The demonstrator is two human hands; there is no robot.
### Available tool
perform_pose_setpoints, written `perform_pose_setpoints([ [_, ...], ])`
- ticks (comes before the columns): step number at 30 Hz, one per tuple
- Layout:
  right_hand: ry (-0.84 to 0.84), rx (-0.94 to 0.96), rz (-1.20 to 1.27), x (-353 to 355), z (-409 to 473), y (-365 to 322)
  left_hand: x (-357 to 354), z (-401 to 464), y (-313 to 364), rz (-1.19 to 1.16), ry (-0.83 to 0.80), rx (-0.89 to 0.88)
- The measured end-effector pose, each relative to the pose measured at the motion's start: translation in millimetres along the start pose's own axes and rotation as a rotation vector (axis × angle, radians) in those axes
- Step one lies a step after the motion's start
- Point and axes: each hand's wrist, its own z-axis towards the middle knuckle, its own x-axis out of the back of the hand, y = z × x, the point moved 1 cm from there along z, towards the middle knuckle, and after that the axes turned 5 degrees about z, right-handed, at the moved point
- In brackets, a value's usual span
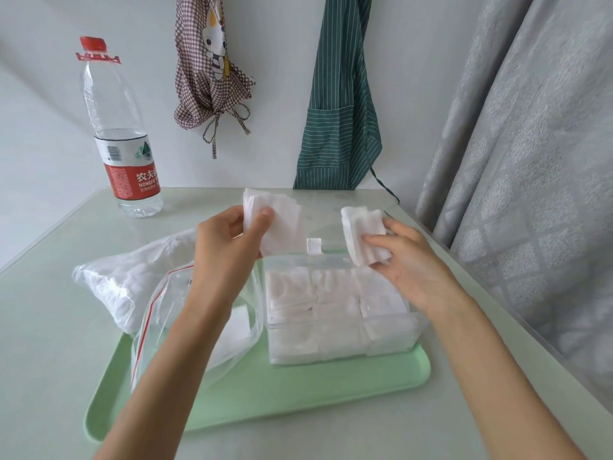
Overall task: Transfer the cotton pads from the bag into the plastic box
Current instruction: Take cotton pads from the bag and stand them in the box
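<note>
Two stacks of cotton pads are up: your left hand (232, 242) pinches a fanned stack (275, 220) above the zip bag (172, 313), and your right hand (406, 270) grips a thicker stack (365, 235) directly over the plastic box (338, 313), so the right is nearer; the box lies just below, nearly full.

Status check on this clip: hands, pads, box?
Left hand and right hand each grip a pad stack above the plastic box. Box nearly full. Zip bag open alongside. Nothing obstructing.

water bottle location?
Head view, far left: the water bottle stands upright on the table near the wall, behind the white bag.
</note>
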Motion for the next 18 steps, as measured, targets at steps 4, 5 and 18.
perform_pose_setpoints([
  [4,-0.211,0.290,-0.869,-7.0,14.0,-14.7,5.9,2.3,3.0,-0.024,-0.014,-0.002],
  [5,-0.276,0.304,-1.016,-10.1,16.8,-15.4,6.6,2.4,4.0,-0.026,-0.018,-0.003],
  [18,-0.371,0.268,-1.418,-19.1,9.9,3.6,9.2,-0.5,10.4,-0.047,-0.052,-0.016],
])
